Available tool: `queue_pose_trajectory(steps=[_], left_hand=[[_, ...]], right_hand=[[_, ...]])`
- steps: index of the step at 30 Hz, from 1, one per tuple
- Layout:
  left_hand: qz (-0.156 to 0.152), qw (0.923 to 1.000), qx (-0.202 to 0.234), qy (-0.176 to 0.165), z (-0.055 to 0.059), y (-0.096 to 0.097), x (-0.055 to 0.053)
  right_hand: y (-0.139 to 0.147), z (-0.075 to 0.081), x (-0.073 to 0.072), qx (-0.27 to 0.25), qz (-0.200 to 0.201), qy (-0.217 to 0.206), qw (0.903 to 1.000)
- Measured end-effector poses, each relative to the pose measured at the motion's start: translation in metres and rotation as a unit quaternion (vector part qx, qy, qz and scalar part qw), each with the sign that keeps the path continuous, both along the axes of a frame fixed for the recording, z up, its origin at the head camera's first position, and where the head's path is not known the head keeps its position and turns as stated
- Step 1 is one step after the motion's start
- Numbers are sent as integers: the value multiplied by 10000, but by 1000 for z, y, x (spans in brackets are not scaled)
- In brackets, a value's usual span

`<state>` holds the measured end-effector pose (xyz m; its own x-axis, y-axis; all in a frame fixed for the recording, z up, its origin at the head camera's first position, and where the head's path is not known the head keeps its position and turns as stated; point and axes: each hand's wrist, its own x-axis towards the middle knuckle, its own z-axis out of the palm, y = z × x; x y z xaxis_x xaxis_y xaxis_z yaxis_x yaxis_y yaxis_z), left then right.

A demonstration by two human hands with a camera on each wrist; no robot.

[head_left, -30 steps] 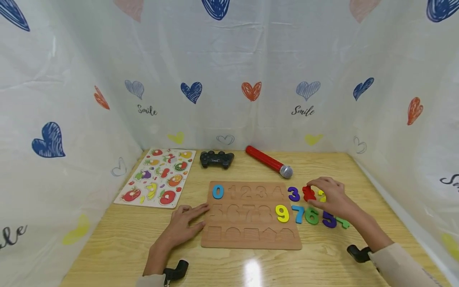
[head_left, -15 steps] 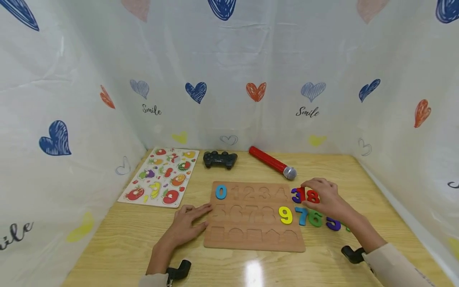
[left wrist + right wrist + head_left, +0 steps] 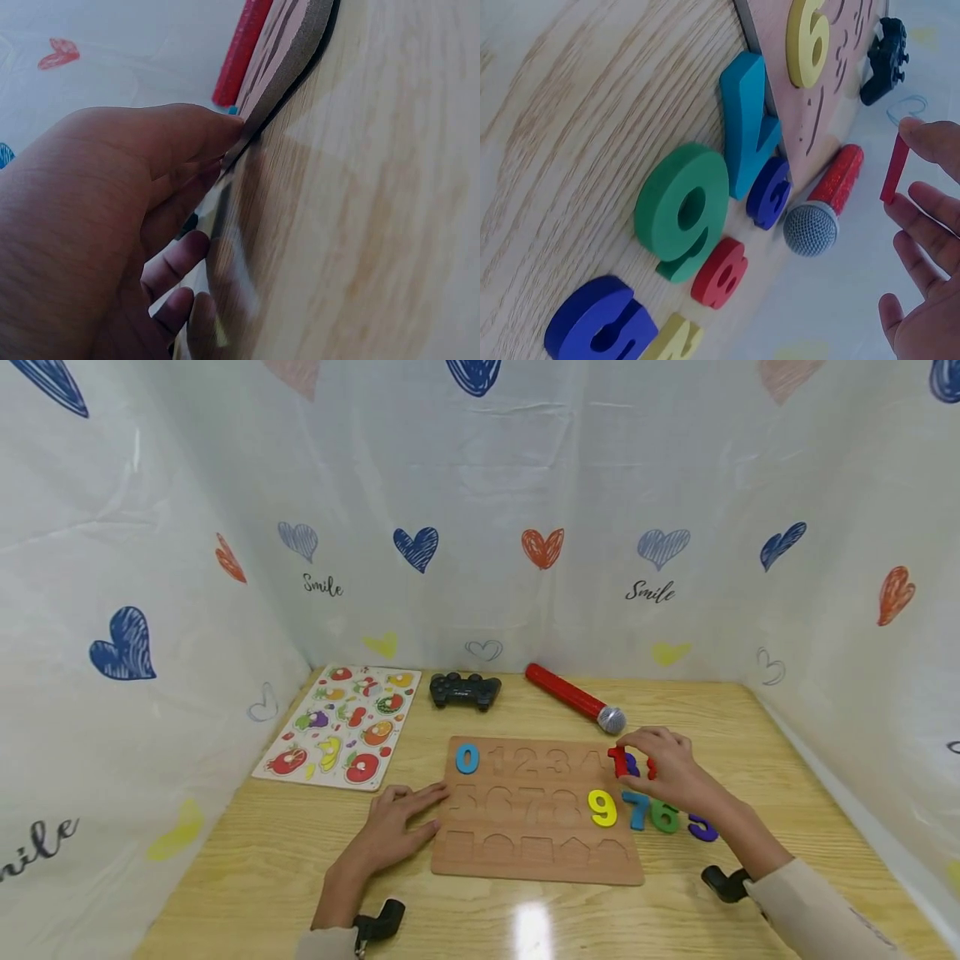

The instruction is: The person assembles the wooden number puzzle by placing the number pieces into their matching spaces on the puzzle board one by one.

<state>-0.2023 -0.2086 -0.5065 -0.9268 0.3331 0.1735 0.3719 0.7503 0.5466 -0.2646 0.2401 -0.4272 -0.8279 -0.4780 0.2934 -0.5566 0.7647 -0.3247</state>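
Between thumb and fingertips, my right hand (image 3: 667, 768) pinches a red number 1 (image 3: 618, 762), lifted above the table by the upper right corner of the wooden number board (image 3: 480, 867). Straight fingers of my left hand (image 3: 397, 827) touch the board's left edge; the left wrist view shows the thumb against its side. A blue 0 (image 3: 467, 758) sits in the top row, a yellow 9 (image 3: 602, 808) in the middle row. Right of the board lie a blue 7 (image 3: 637, 810), green 6 (image 3: 664, 816), purple 5 (image 3: 702, 828), and a purple 3 (image 3: 769, 193) and red 8 (image 3: 720, 273), both partly hidden in the head view.
A fruit puzzle board (image 3: 337, 727) lies at the back left. Beside it are a black game controller (image 3: 465, 691) and a red microphone (image 3: 570, 693). A yellow number piece (image 3: 673, 339) shows in the right wrist view. White curtains with hearts surround the table.
My right hand has moved left with the red 1, from over the red 8 to beside the board's right edge. The left hand stays at the board; the head view has shifted slightly.
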Motion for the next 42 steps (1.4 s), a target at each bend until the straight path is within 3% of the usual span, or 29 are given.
queue_pose_trajectory(steps=[5,22,32,42], left_hand=[[-11,10000,-1,79,0,0,0],[20,10000,-12,-43,2,0,0],[23,9998,-21,-211,3,0,0],[23,10000,-27,-34,2,1,0]], right_hand=[[-7,-2,-3,72,7,-24,10000],[-30,-8,-10,-63,318,-139,9994],[-46,-8,-13,73,308,-287,9991],[-64,-9,-20,-37,481,-287,9984]])
